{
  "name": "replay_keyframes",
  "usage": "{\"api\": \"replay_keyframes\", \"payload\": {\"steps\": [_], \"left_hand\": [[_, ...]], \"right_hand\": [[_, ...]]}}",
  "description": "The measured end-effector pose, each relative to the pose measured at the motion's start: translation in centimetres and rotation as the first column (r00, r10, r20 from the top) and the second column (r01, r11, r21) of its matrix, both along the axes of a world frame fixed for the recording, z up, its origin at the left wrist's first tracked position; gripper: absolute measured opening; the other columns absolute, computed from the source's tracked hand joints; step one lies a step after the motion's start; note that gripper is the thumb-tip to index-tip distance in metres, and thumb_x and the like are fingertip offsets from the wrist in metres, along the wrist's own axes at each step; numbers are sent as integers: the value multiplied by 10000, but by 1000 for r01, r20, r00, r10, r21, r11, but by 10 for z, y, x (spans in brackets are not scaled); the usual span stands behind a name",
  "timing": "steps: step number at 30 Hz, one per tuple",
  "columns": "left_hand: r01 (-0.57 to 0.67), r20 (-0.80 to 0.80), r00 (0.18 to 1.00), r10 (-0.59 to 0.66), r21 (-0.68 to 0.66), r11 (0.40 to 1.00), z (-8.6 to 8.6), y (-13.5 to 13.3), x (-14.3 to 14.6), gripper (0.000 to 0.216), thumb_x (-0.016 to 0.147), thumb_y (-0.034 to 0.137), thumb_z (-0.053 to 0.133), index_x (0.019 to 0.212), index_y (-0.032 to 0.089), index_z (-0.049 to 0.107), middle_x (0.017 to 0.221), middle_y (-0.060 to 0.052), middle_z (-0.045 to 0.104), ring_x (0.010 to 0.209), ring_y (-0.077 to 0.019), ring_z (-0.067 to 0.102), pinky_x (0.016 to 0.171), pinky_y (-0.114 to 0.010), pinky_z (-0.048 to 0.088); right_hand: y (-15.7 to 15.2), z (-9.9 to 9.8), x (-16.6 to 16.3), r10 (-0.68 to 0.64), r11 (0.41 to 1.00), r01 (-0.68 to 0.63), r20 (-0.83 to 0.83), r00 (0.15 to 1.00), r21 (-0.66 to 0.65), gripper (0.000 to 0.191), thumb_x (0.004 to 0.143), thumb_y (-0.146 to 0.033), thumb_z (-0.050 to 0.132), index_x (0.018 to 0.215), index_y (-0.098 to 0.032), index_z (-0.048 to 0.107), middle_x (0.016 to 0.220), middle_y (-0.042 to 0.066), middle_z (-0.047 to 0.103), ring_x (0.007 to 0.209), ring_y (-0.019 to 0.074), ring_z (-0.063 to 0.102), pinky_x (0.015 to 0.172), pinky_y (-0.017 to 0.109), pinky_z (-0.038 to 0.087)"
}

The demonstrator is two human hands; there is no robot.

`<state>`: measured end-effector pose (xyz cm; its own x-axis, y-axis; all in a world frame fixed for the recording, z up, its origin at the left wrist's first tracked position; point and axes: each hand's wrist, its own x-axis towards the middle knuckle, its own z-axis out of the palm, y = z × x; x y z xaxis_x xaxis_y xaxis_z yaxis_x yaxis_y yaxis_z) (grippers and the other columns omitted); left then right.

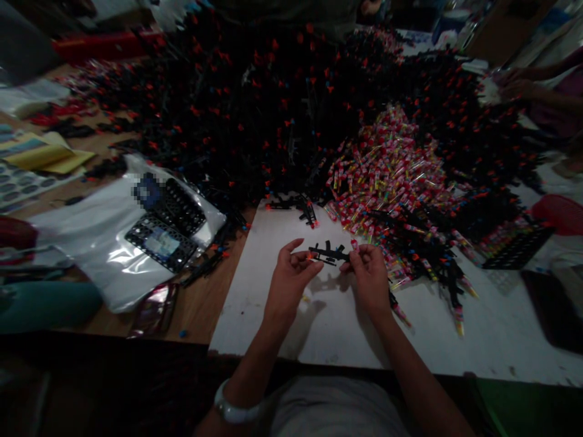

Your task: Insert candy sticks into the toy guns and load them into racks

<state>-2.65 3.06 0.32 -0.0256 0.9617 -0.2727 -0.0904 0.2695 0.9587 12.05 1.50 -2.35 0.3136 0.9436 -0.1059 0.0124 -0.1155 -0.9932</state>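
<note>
A small black toy gun [328, 251] with an orange tip is held sideways above the white board [255, 303], between my two hands. The fingers of my left hand [289, 276] are closed on its orange-tipped end. My right hand [368, 273] pinches the other end, and a small pink-and-red tube [354, 245] stands up at its fingertips. Just beyond my hands, a few loose toy guns [307, 209] lie on the board. Close to my right hand spreads a pile of small colourful filled tubes [396, 170]. Several toy guns with tubes attached [449, 282] lie beside it.
A large heap of black toy guns [255, 121] covers the back. On the left lie a clear plastic bag [100, 237] and black perforated trays [159, 243]. To the right are a black rack of tubes [519, 249], a red basket [562, 213] and another person's hands [519, 85].
</note>
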Motion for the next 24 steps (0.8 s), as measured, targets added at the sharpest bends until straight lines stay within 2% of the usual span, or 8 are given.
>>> {"api": "replay_keyframes", "payload": {"steps": [2, 4, 7, 11, 13, 17, 22, 24], "left_hand": [[0, 172, 985, 14, -78, 997, 0, -10, 9, 527, 651, 289, 739, 1134, 189, 555, 946, -43, 674, 827, -148, 623, 780, -278, 468], [-20, 242, 969, 51, -130, 991, -2, -17, 17, 375, 682, 306, 722, 1016, 164, 632, 910, -43, 690, 814, -141, 622, 792, -268, 463], [-107, 227, 964, 140, -155, 982, -7, -22, 22, 264, 708, 327, 709, 898, 145, 685, 845, -38, 703, 742, -118, 614, 764, -250, 463], [-113, 188, 972, 140, -152, 982, -7, -18, 17, 288, 698, 348, 723, 880, 129, 682, 796, -48, 709, 663, -121, 614, 674, -258, 483], [-131, 206, 965, 162, -156, 979, -5, -16, 15, 306, 695, 361, 724, 884, 127, 673, 792, -52, 710, 657, -135, 627, 646, -271, 497], [-166, 224, 955, 196, -149, 975, -3, -16, 15, 302, 694, 365, 725, 868, 124, 668, 790, -53, 710, 650, -138, 639, 641, -276, 510], [-167, 236, 951, 199, -151, 974, -2, -16, 16, 294, 706, 343, 721, 876, 111, 658, 770, -52, 706, 649, -139, 642, 635, -272, 518], [-165, 234, 953, 195, -142, 976, -2, -16, 16, 290, 716, 337, 716, 883, 109, 654, 772, -50, 706, 652, -137, 642, 638, -271, 521]], "right_hand": [[-7, 1, -5, -13, 1000, 11, -93, 996, -24, 262, 871, -429, 514, 971, -220, 393, 684, -30, 617, 553, 131, 614, 571, 262, 508], [-15, 1, -8, 56, 998, -59, -83, 995, -37, 260, 861, -436, 530, 953, -220, 418, 737, -13, 618, 581, 132, 616, 589, 269, 519], [-26, 1, -3, 202, 979, -200, 88, 975, -41, 221, 872, -420, 518, 924, -208, 484, 811, 18, 617, 700, 145, 627, 662, 276, 522], [-33, 1, 14, 346, 938, -339, 249, 905, -74, 266, 937, -357, 396, 1146, -206, 461, 909, 38, 627, 767, 147, 629, 722, 295, 513], [-34, 0, 19, 393, 919, -386, 307, 867, -85, 289, 944, -336, 371, 1192, -209, 449, 937, 45, 627, 794, 150, 627, 737, 297, 508], [-37, -3, 19, 408, 912, -396, 319, 855, -104, 288, 947, -335, 349, 1174, -200, 464, 894, 46, 626, 775, 161, 624, 693, 287, 511], [-34, -2, 17, 390, 915, -400, 393, 833, -61, 261, 929, -308, 394, 1135, -190, 503, 1006, 74, 611, 888, 177, 599, 790, 305, 475], [-32, 0, 17, 380, 913, -406, 424, 822, -33, 220, 913, -306, 436, 1070, -185, 531, 984, 67, 608, 888, 176, 584, 789, 293, 458]]}}
